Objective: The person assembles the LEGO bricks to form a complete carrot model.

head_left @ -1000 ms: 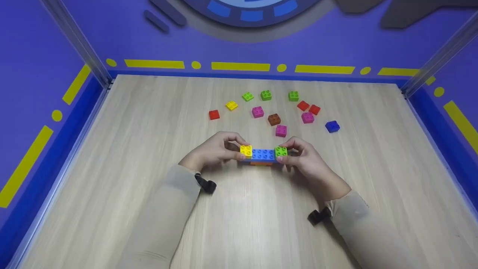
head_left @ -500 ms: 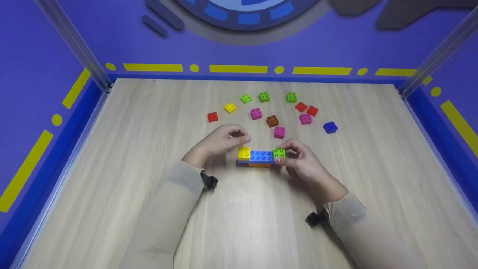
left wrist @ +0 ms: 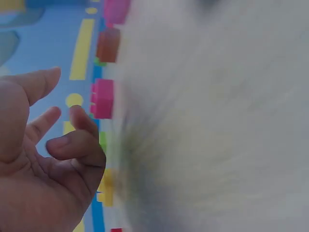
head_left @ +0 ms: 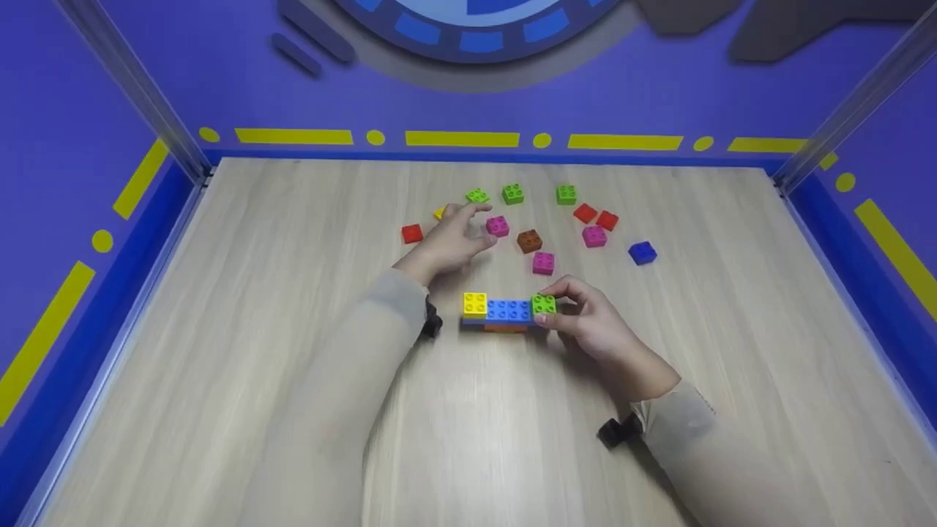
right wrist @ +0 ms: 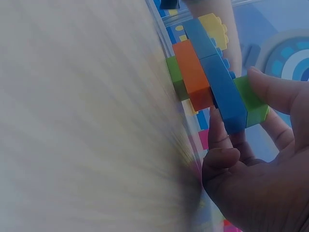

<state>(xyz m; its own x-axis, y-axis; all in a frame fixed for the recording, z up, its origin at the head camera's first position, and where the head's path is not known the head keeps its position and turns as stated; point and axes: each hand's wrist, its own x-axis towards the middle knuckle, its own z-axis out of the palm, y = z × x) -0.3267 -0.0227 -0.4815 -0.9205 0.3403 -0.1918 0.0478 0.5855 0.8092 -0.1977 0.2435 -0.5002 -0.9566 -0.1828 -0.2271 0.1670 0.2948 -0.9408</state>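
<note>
My right hand (head_left: 596,322) grips the right end of a small toy-brick build, with thumb and finger at its green brick (head_left: 543,304). Two blue bricks (right wrist: 224,92) form the build's long bar, and a yellow brick (head_left: 474,304) caps its left end. Under the bar, the right wrist view shows an orange brick (right wrist: 192,75) and a lower green brick (right wrist: 176,78). Farther back, my left hand (head_left: 452,240) reaches over the loose bricks, thumb and fingers spread around empty space. Its fingertips are close to a pink brick (head_left: 497,226); a loose yellow brick (head_left: 439,213) is partly hidden behind it.
Loose bricks lie scattered behind the build: a brown brick (head_left: 529,241), a blue brick (head_left: 643,253), a red brick (head_left: 412,233), more pink ones and several green ones. Blue panels (head_left: 468,110) wall the wooden table (head_left: 293,219) at the back and sides.
My left hand has let go of the build's yellow end and moved away toward the loose bricks, its fingers spreading. The right hand keeps its hold on the green end.
</note>
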